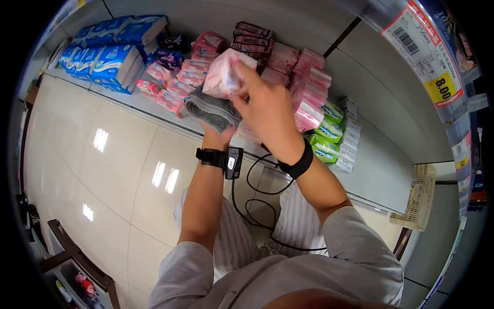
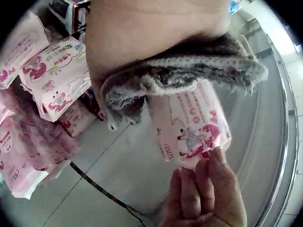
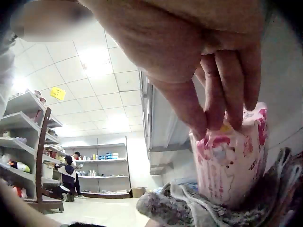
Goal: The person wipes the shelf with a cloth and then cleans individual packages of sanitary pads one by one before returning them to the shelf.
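Observation:
My right hand (image 1: 270, 105) pinches one end of a pink-and-white soft pack (image 1: 226, 72) between thumb and fingers. A cartoon girl is printed on the wrapper, plain in the left wrist view. Directly below the pack, a folded grey fuzzy cloth (image 1: 208, 110) lies over my left hand (image 1: 226, 135), which holds it from beneath; the cloth hides most of those fingers. In the right wrist view the pack's lower end (image 3: 222, 189) meets the cloth folds (image 3: 177, 205).
Pink packs (image 1: 177, 87), blue packs (image 1: 116, 64) and green packs (image 1: 327, 131) line the low shelf (image 1: 381, 170). A price-tag rail (image 1: 427, 56) hangs at upper right, and a cream basket (image 1: 417, 201) stands at the shelf's right end. Cables loop near my knees.

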Available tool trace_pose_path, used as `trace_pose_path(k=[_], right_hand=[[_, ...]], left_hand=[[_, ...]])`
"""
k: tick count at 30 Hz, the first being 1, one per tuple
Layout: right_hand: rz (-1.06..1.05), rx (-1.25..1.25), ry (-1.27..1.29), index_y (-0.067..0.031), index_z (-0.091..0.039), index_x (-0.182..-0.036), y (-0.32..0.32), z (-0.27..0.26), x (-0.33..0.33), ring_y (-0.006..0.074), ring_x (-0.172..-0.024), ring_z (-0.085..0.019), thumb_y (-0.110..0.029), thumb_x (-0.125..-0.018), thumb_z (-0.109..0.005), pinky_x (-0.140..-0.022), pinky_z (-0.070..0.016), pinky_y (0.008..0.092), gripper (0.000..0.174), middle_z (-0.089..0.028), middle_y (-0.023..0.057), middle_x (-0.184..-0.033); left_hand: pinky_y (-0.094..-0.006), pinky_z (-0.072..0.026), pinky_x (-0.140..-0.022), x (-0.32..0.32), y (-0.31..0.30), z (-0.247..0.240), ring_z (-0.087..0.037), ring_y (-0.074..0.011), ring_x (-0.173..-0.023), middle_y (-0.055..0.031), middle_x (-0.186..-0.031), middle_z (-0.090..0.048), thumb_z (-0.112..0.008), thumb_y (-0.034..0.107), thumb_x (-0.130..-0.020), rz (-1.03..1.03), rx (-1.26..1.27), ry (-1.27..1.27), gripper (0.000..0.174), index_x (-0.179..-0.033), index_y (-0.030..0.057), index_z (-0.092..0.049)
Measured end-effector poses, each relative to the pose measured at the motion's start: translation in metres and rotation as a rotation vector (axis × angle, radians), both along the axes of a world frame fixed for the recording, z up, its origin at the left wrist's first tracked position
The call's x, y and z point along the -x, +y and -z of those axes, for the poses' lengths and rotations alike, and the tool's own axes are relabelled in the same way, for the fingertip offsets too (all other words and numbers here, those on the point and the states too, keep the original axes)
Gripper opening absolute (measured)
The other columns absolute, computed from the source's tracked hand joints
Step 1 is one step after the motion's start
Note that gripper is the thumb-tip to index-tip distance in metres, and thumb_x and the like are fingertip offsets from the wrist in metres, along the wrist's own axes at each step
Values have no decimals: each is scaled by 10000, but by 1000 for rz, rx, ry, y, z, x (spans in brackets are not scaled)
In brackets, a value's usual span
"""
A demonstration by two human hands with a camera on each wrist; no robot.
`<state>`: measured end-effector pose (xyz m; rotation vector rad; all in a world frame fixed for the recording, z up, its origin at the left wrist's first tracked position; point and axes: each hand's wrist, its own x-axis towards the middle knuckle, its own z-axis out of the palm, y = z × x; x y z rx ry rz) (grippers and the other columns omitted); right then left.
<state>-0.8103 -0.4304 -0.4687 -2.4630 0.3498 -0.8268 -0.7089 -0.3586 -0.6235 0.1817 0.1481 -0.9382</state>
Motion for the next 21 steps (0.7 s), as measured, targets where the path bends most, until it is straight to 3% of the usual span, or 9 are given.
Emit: trace_pose_path(k=[2, 4, 5, 7, 10, 11, 14, 17, 21], right_hand=[[-17, 35, 65, -72, -579, -1214, 1, -5, 5, 383, -740, -675, -160, -767, -737, -661, -547, 479, 483, -684, 178, -812], [-79, -27, 257, -48, -565, -1171, -1, -16, 10, 365, -861, -676, -211, -720, -793, -683, -547, 459, 531, -681, 181, -962], [-82, -22, 258, -48, -565, -1171, -2, -17, 10, 365, -861, -676, -211, -720, -793, -683, -547, 459, 531, -681, 181, -962], [13, 212, 71, -36, -539, -1164, -6, -16, 10, 358, -1022, -630, -284, -675, -845, -766, -534, 441, 627, -617, 189, -1164], [-49, 324, -164, -46, -529, -1166, -15, -14, 5, 374, -1085, -579, -331, -651, -868, -849, -507, 443, 680, -527, 205, -1270], [-157, 256, -188, -39, -519, -1163, -20, -10, 2, 386, -1044, -584, -355, -654, -870, -876, -494, 450, 695, -541, 215, -1219], [-126, 15, -95, -42, -510, -1250, -11, -8, 5, 389, -1036, -575, -325, -658, -865, -865, -495, 464, 746, -539, 206, -1155], [-16, 48, 73, -90, -506, -1343, 2, -15, 11, 381, -1040, -567, -290, -648, -860, -858, -505, 437, 805, -525, 192, -1121], [-113, 163, 23, -179, -501, -1403, -1, 4, 5, 351, -1053, -558, -212, -644, -838, -837, -530, 409, 831, -504, 174, -1105]], left_hand=[[-451, -420, -1080, -6, 1, 18, -518, -299, -1254, -136, -1391, -515, -408, 541, -980, -40, 32, -149, 629, -1406, 81, -459], [-438, -428, -1074, -12, 4, 35, -515, -287, -1254, -134, -1393, -504, -373, 527, -995, -69, 68, -224, 619, -1412, 74, -442], [-435, -428, -1075, -15, 2, 43, -511, -289, -1259, -134, -1397, -502, -357, 521, -1001, -128, -50, -446, 613, -1416, 76, -437], [-437, -429, -1075, -12, 2, 27, -515, -293, -1258, -137, -1399, -504, -350, 519, -1002, -183, -78, -545, 614, -1419, 77, -436], [-438, -430, -1076, -3, 1, -10, -520, -300, -1257, -140, -1401, -508, -340, 517, -1004, -232, -21, -493, 615, -1423, 77, -435], [-439, -431, -1076, 1, 0, -25, -521, -302, -1257, -141, -1402, -509, -337, 517, -1005, -251, -5, -461, 615, -1424, 78, -434], [-441, -432, -1077, 5, -1, -55, -527, -309, -1256, -145, -1404, -513, -326, 515, -1007, -300, 27, -389, 616, -1429, 78, -433], [-446, -432, -1077, 4, -1, -60, -532, -312, -1254, -143, -1404, -519, -320, 525, -1004, -298, 43, -322, 626, -1430, 82, -437], [-469, -413, -1092, 2, -2, -53, -523, -316, -1266, -124, -1411, -518, -326, 578, -988, -272, 43, -243, 656, -1430, 109, -448]])
